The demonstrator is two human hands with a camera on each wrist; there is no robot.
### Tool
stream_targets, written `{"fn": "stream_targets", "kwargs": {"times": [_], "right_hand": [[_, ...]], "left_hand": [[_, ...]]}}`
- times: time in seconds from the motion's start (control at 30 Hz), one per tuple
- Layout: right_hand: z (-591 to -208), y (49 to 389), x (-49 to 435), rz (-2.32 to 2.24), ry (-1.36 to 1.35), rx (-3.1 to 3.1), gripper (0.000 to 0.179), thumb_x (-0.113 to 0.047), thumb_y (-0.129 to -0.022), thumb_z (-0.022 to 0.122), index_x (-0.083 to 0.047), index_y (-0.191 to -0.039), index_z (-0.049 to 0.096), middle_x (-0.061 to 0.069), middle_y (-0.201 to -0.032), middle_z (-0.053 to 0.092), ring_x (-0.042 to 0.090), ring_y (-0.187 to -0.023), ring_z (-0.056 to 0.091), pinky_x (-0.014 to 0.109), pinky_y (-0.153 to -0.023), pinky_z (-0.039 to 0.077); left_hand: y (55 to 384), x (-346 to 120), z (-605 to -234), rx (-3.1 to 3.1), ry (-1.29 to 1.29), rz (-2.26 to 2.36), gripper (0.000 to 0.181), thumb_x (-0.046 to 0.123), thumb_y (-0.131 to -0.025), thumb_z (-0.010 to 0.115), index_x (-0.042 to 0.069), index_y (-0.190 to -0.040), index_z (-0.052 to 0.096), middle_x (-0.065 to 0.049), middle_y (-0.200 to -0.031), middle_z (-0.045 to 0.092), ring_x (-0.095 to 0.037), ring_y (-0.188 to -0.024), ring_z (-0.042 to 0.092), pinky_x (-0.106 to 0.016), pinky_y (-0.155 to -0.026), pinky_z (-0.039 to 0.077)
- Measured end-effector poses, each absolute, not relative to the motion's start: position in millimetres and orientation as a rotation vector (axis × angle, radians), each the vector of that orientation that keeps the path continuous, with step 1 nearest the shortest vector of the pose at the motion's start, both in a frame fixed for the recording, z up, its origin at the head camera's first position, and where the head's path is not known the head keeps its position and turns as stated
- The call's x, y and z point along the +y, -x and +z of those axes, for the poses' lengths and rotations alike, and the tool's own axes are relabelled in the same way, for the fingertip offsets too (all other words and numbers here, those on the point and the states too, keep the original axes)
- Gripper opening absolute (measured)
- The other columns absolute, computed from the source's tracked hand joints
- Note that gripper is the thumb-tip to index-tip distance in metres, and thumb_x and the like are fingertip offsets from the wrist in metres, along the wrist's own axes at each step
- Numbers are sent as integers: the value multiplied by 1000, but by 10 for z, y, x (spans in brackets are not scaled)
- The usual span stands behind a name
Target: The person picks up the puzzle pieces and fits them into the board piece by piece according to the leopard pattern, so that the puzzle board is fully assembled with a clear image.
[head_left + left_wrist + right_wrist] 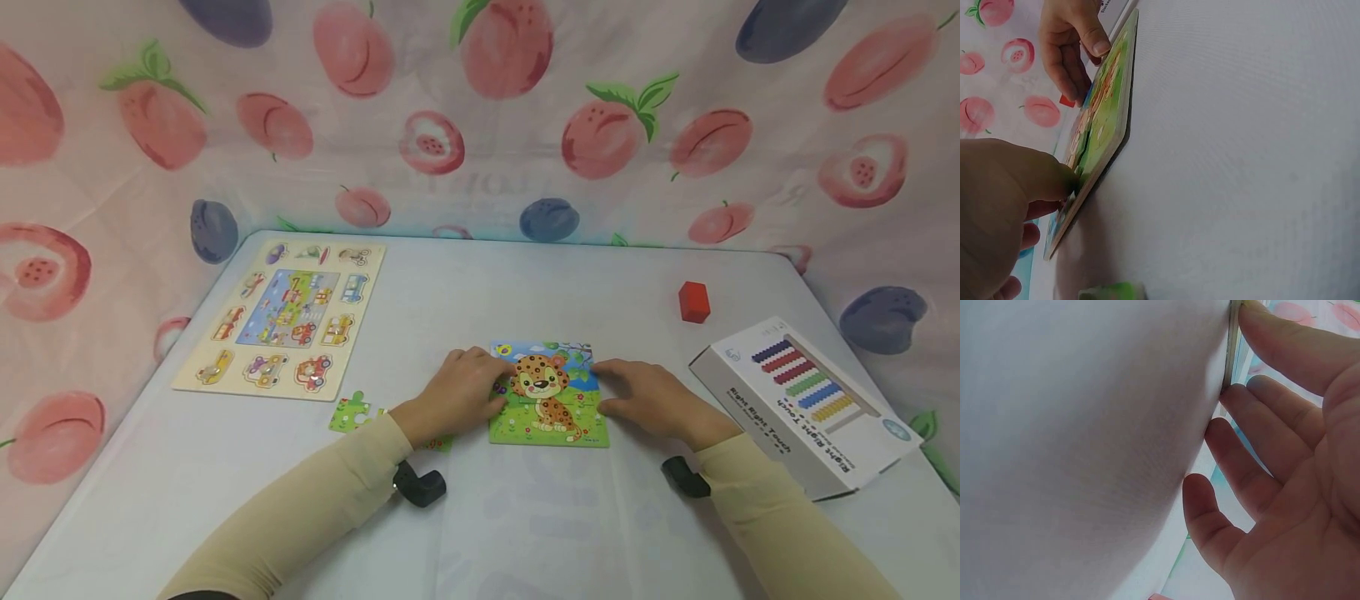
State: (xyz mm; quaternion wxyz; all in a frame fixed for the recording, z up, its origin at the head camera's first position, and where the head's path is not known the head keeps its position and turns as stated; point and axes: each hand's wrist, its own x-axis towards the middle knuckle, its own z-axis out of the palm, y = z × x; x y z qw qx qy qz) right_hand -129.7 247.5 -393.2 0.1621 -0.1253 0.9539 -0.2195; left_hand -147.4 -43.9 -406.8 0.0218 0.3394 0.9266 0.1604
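Note:
A square jigsaw puzzle [551,421] with a spotted leopard cub on grass lies on the table between both hands. My left hand [463,387] is at its left side, with the thumb [1060,181] and index fingertip over the margin of the picture. On the opposite side, my right hand [648,396] has its thumb and fingertips along the right edge, the fingers spread and gently bent. A seam runs across the picture in the left wrist view. Loose green puzzle pieces [347,415] lie left of the board, partly hidden by the left forearm.
A wooden vehicle puzzle board [348,333] is at the back left. At the right stands a white box [757,417] picturing coloured strips, with a red block [694,302] behind it. A fruit-patterned curtain [495,179] hangs behind the white table [540,533].

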Motion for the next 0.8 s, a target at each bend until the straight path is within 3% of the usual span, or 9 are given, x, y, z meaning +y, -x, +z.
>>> {"fn": "stream_targets", "kwargs": {"times": [0.8], "right_hand": [[-3928,1297,2460,-619,344,2721,61,-21,-89,75,-4,-143,53,22,-146,48,47,-136,38,64,-108,31]], "left_hand": [[1453,-413,-4035,2854,-961,547,35,21,-93,71,11,-126,68,-1,-118,70,-21,-111,58,-44,-97,41]]}}
